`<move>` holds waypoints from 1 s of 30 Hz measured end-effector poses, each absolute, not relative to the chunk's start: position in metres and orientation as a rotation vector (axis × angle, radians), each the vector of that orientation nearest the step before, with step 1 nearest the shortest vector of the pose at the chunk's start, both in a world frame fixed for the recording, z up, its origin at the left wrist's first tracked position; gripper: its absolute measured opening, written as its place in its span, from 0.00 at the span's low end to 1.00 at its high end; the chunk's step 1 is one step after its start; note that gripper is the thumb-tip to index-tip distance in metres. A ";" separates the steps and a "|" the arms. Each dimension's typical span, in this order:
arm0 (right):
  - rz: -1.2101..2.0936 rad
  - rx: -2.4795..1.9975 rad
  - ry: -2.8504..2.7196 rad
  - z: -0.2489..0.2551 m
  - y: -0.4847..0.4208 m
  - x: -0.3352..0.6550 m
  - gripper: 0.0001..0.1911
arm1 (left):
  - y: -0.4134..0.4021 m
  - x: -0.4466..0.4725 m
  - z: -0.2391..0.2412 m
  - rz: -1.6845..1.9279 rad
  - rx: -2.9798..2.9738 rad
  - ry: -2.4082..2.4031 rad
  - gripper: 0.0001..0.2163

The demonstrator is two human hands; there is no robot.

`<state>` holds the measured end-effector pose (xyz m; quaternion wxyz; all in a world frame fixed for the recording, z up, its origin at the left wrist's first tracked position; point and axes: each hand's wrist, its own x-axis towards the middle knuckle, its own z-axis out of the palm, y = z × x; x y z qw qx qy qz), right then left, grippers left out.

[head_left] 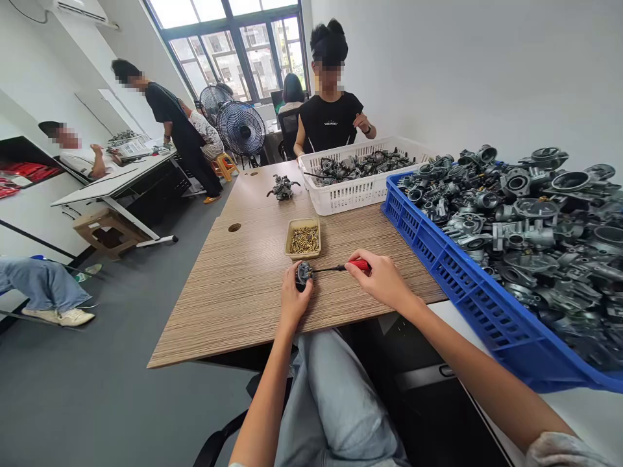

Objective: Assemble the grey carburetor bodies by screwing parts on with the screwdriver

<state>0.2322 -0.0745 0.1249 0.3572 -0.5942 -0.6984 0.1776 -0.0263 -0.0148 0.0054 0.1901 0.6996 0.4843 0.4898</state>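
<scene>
My left hand (294,297) is closed around a small grey metal carburetor (304,272) on the wooden table (233,279). A screwdriver (359,265) with a red handle and dark shaft is gripped in my right hand (376,277). Its shaft points left, and the tip meets the carburetor's right side; the exact contact point is too small to make out. Just beyond my left hand sits a shallow cream tray (288,250) holding many small brass pieces (305,240).
At my right stands a blue crate (438,256) heaped with carburetors (530,214). Behind it, a white basket (335,199) holds more metal parts. Another carburetor (283,187) lies farther back. A person in a black shirt (335,120) faces me across the table; other people are at the left.
</scene>
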 end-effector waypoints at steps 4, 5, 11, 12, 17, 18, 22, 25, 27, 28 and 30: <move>0.459 -1.520 -1.797 0.125 -0.075 0.232 0.12 | -0.015 -0.027 0.006 1.372 1.972 1.361 0.22; 0.460 -1.519 -1.797 0.125 -0.075 0.232 0.12 | -0.015 -0.027 0.007 1.369 1.977 1.357 0.22; 0.458 -1.535 -1.824 0.128 -0.074 0.233 0.12 | -0.016 -0.026 0.009 1.362 1.991 1.346 0.22; 0.459 -1.536 -1.830 0.128 -0.074 0.234 0.12 | -0.016 -0.026 0.009 1.361 1.990 1.347 0.22; 0.453 -1.541 -1.844 0.128 -0.075 0.235 0.12 | -0.015 -0.026 0.008 1.355 1.998 1.342 0.23; 0.442 -1.557 -1.848 0.128 -0.075 0.235 0.13 | -0.015 -0.026 0.008 1.353 2.006 1.337 0.23; 0.391 -1.642 -1.849 0.126 -0.075 0.234 0.14 | -0.014 -0.027 0.008 1.349 2.021 1.324 0.22; 0.391 -1.655 -1.826 0.124 -0.073 0.234 0.15 | -0.015 -0.027 0.009 1.344 2.016 1.321 0.22; 0.397 -1.653 -1.812 0.123 -0.072 0.234 0.16 | -0.015 -0.026 0.009 1.340 2.013 1.320 0.22; 0.402 -1.649 -1.808 0.124 -0.072 0.234 0.16 | -0.016 -0.026 0.009 1.339 2.011 1.319 0.22; 0.404 -1.629 -1.816 0.128 -0.073 0.237 0.16 | -0.016 -0.025 0.010 1.343 2.005 1.320 0.22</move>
